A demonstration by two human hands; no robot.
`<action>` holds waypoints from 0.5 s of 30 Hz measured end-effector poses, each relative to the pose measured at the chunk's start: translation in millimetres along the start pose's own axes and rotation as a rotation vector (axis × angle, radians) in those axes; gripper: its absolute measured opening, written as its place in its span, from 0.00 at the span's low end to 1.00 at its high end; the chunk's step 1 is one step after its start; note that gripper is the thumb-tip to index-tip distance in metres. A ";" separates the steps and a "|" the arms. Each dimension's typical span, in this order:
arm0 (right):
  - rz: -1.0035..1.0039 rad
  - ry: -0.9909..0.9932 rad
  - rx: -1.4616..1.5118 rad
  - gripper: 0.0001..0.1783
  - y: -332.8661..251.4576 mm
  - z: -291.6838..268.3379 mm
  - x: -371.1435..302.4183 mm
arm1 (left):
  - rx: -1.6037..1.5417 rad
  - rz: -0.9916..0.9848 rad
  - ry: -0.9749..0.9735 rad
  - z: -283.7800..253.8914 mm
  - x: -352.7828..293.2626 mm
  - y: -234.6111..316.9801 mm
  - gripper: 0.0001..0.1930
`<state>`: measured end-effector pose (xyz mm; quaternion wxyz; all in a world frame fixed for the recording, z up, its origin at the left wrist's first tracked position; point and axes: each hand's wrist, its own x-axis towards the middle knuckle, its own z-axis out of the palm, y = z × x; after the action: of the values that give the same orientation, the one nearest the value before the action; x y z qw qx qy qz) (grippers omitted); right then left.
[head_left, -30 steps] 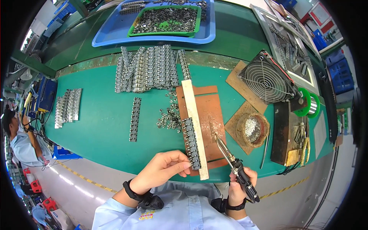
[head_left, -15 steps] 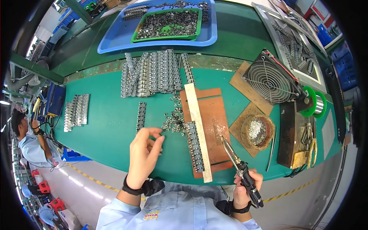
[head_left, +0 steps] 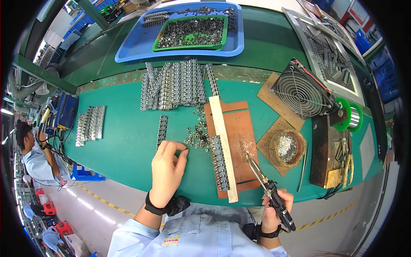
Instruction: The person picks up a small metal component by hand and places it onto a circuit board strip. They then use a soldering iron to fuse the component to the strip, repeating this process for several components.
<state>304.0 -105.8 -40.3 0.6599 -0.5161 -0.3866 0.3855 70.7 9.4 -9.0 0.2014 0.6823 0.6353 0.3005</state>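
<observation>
My right hand (head_left: 276, 214) grips a black-handled soldering iron (head_left: 270, 190); its metal tip points at the solder-flecked brown board (head_left: 240, 141). A pale wooden strip (head_left: 222, 147) lies along that board, and a strip of small circuit boards (head_left: 219, 165) rests against its left side. My left hand (head_left: 168, 169) is left of it, thumb and index finger pinched together; anything between the fingertips is too small to make out. Just right of those fingertips is a loose pile of small metal parts (head_left: 198, 136). Another circuit-board strip (head_left: 162, 128) lies beyond my left hand.
Circuit-board strips (head_left: 180, 85) are stacked at the back, more (head_left: 90, 124) at left. A blue tray (head_left: 128, 47) holds a green tray (head_left: 224, 36) of metal parts. At right stand a fan (head_left: 304, 90), a solder-flecked round dish (head_left: 287, 147) and a solder wire spool (head_left: 351, 115).
My left thumb and index finger have closed together, and the hand has shifted slightly right. The right hand and soldering iron look nearly unchanged. The whole view has shifted a little.
</observation>
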 end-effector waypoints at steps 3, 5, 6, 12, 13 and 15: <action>-0.002 0.007 0.010 0.30 -1.3 1.7 0.8 | -0.211 -0.144 -0.004 -4.1 -10.5 -5.3 0.03; 0.002 0.015 0.016 0.30 -2.6 1.5 0.6 | -0.291 -0.163 -0.023 -8.2 -14.8 -2.0 0.03; 0.004 0.020 0.018 0.30 -3.3 0.9 0.4 | -0.369 -0.184 -0.044 -10.5 -16.7 0.6 0.04; 0.022 0.050 0.025 0.30 -5.6 1.6 1.8 | -0.532 -0.039 -0.215 -19.1 -26.9 -2.9 0.06; 0.027 0.055 0.026 0.30 -5.7 1.9 1.6 | -0.643 -0.088 -0.273 -18.9 -29.9 -2.6 0.06; 0.032 0.057 0.027 0.30 -6.1 2.7 1.6 | -0.865 -0.185 -0.390 -17.5 -34.1 -1.5 0.08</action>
<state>302.9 -104.3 -33.7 0.6713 -0.5242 -0.3539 0.3863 57.6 -26.0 -2.3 0.6079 0.5204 0.4604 0.3843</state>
